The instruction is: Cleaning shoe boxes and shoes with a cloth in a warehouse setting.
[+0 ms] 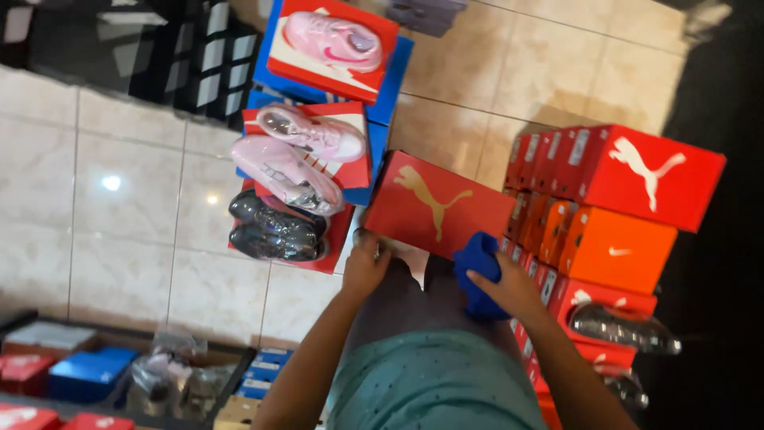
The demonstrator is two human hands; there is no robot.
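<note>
Head view: teal shirt (446, 382) nearest the lens. We note left hand (364, 267) fingers curled on the red shoebox (438, 205) near corner; right hand (509, 291) clamps a blue cloth (477, 263) at its lower edge. Box's long axis runs left-right above both hands.

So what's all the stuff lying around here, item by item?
Red shoebox: one, red with a gold animal emblem, held at centre.
Blue cloth: one, dark blue, against the box's lower right edge.
Pink sneakers: three, wrapped in clear plastic, on red and blue boxes up top.
Black sneakers: a pair, glossy, below the pink ones.
Stacked shoeboxes: many, red and orange, at right.
Floor tiles: cream, glossy.
Low shelf: dark, with blue and red boxes, bottom left.
Left hand: on the box's lower left edge.
Right hand: grips the cloth.
</note>
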